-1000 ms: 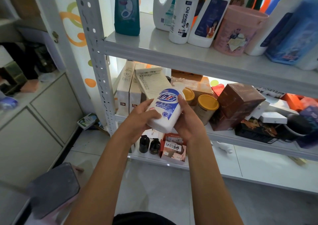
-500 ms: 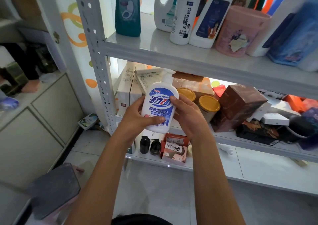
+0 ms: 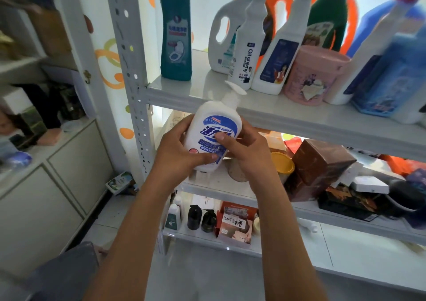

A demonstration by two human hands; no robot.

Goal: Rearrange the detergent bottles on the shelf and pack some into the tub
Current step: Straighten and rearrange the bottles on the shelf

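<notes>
Hands: left hand point(image 3: 178, 153) and right hand point(image 3: 244, 150) are both gripping the white pump bottle point(image 3: 213, 132), thumbs lying across its blue label | Bottle: tilting right, pump nozzle reaching the near edge of the upper shelf point(image 3: 299, 116) | Shelf: pink tub point(image 3: 315, 75) standing right of the white bottles, teal bottle point(image 3: 176, 35) standing far left.

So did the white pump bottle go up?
Yes. The white plastic pump bottle rose; its pump now overlaps the grey metal shelf edge.

Home storeroom: cluttered metal shelving point(image 3: 299, 121)
</notes>
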